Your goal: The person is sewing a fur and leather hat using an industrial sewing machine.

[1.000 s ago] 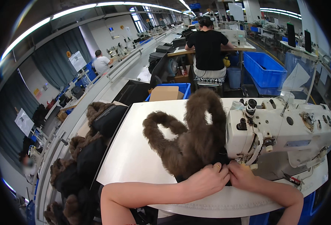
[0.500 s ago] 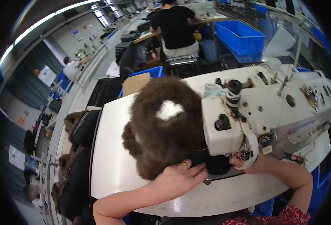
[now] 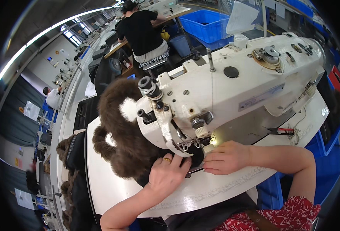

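A brown fur piece (image 3: 125, 127) with an open loop lies left of a white sewing machine (image 3: 200, 100), partly behind its head. Black fabric (image 3: 195, 158) joined to the fur runs under the needle area. My left hand (image 3: 168, 173), with a ring on one finger, is closed with bent fingers on the black fabric just left of the needle area. My right hand (image 3: 227, 158) is right of the needle, its fingers pressed together beside the fabric's edge. What lies between those fingertips is hidden. The needle tip is hidden too.
Red-handled snips (image 3: 279, 131) lie on the machine table (image 3: 216, 192), right of my right hand. More black, fur-trimmed pieces (image 3: 75, 154) are heaped along the left. Ahead, a person in black (image 3: 141, 32) sits at another bench near a blue crate (image 3: 204, 25).
The view has swung right, so the machine sits further left in it. My right hand has come out from behind the machine head to the front. My left hand stays on the black fabric.
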`<action>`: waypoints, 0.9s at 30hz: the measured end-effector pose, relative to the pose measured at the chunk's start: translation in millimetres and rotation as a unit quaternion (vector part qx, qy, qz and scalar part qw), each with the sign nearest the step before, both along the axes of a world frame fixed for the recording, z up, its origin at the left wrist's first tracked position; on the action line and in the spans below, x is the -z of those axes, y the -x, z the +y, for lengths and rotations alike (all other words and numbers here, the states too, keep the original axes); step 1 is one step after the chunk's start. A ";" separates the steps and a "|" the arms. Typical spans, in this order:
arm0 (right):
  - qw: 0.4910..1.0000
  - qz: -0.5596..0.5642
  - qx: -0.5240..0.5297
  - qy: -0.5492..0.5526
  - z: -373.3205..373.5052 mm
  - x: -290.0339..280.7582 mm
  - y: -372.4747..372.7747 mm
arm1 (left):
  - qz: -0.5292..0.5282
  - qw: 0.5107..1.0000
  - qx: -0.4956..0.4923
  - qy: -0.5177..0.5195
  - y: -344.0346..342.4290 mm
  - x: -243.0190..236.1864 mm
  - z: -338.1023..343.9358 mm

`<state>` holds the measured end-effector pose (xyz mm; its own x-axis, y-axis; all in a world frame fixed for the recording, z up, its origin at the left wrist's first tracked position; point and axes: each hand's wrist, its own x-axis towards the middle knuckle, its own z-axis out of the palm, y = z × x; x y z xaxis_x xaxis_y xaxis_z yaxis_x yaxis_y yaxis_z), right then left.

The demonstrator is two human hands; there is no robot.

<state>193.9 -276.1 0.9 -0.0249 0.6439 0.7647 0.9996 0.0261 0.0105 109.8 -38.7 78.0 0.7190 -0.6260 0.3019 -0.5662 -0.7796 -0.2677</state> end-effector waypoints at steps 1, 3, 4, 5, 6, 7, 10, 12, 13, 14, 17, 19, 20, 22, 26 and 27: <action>0.999 0.023 0.017 0.019 -1.9 -0.2 -0.7 | 0.004 1.000 -0.003 0.015 -0.9 0.7 0.0; 0.997 0.057 0.051 0.022 -3.0 -0.8 -2.1 | 0.001 0.998 -0.025 0.050 -1.4 2.3 -2.8; 0.996 0.039 0.075 0.027 -4.9 -1.4 -3.0 | -0.004 0.998 -0.028 0.060 -3.4 2.6 -4.1; 0.995 0.046 0.077 0.032 -4.9 -1.8 -3.4 | -0.010 0.997 -0.031 0.070 -4.4 2.5 -6.2; 0.995 0.052 0.079 0.037 -5.3 -2.3 -3.4 | 0.020 0.996 -0.031 0.080 -5.0 1.3 -7.9; 0.994 0.061 0.079 0.050 -5.0 -2.6 -3.1 | 0.038 0.996 -0.044 0.071 -6.1 -0.1 -9.8; 0.994 0.060 0.059 0.072 -4.7 -2.8 -3.0 | 0.111 0.986 -0.115 0.042 -5.0 -4.6 -16.3; 0.992 0.072 0.053 0.087 -4.8 -2.2 -2.0 | 0.144 0.978 -0.150 0.025 -4.6 -6.6 -17.8; 0.991 0.075 0.055 0.100 -4.8 -1.7 -2.4 | 0.156 0.976 -0.141 0.054 -4.9 -6.4 -18.1; 0.992 0.071 0.033 0.097 -5.2 -1.3 -0.6 | 0.151 0.977 -0.119 0.088 -4.5 -6.4 -17.6; 0.993 0.055 -0.003 0.105 -5.3 0.5 2.6 | 0.110 0.978 -0.083 0.153 -5.7 -2.0 -14.6; 0.992 0.055 -0.004 0.116 -4.1 1.9 3.9 | 0.069 0.983 -0.068 0.159 -10.0 1.9 -11.1; 0.992 0.052 -0.001 0.116 -5.1 2.6 4.4 | 0.044 0.986 -0.059 0.150 -14.6 2.1 -6.7; 0.992 0.045 0.004 0.121 -4.8 3.8 4.8 | 0.033 0.991 -0.069 0.110 -21.3 1.9 1.6; 0.991 0.072 0.042 0.109 0.5 3.1 6.3 | 0.076 0.989 -0.056 0.114 -25.1 2.1 12.5; 0.990 0.082 0.057 0.104 3.0 2.0 7.1 | 0.077 0.988 -0.047 0.129 -24.0 2.8 13.1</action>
